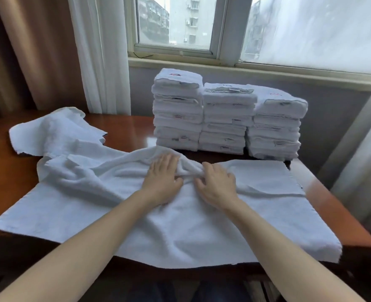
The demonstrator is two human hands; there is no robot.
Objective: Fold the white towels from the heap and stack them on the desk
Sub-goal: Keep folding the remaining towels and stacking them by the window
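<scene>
At the far left of the surface (8, 171), a rumpled stretch of towel (53, 131) lies bunched toward the back corner. Whether it is the end of the one I am working or a separate one, I cannot tell. Across the front lies the spread towel (136, 223), its near edge hanging over the front of the surface. My left hand (161, 177) lies flat on it, fingers straight and close together, pressing the cloth. Between my two hands a ridge of cloth (190, 168) stands up. My right hand (217, 184) rests palm down just beside it, fingers lightly bent; whether thumb and forefinger nip the ridge I cannot tell. Right of that, the towel lies flat with a square corner. Behind, three stacks of folded towels (227, 118) stand side by side below the window (180, 25).

I judge this to be smoothing before a fold. To do it well I should sweep both palms outward from the middle so the ridge flattens. Then I should draw out the bunched left end and match the edges before folding, keeping clear of the stacks close behind.
</scene>
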